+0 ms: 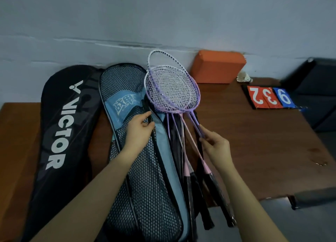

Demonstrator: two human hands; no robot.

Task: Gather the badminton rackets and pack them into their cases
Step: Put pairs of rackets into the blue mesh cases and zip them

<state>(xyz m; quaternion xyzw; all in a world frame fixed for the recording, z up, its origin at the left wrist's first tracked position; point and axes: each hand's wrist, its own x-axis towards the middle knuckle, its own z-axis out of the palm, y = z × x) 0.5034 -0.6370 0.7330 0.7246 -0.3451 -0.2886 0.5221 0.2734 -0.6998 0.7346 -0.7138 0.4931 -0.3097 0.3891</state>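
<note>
Several purple and pink badminton rackets (172, 89) lie stacked, heads pointing toward the wall, black grips near the table's front edge. My right hand (215, 147) pinches their thin shafts between fingers and thumb. A light blue case with a black mesh front (141, 169) lies just left of the rackets. My left hand (140, 131) grips this case's dark zipper edge, holding the flap. A black Victor racket case (60, 132) rests flat at the far left.
All of it lies on a brown wooden table (254, 151) against a pale wall. An orange foam block (217, 67) stands at the back. A shuttlecock (243, 77) and a flip scoreboard (269, 97) sit at the back right. Dark boxes (312, 89) are at far right.
</note>
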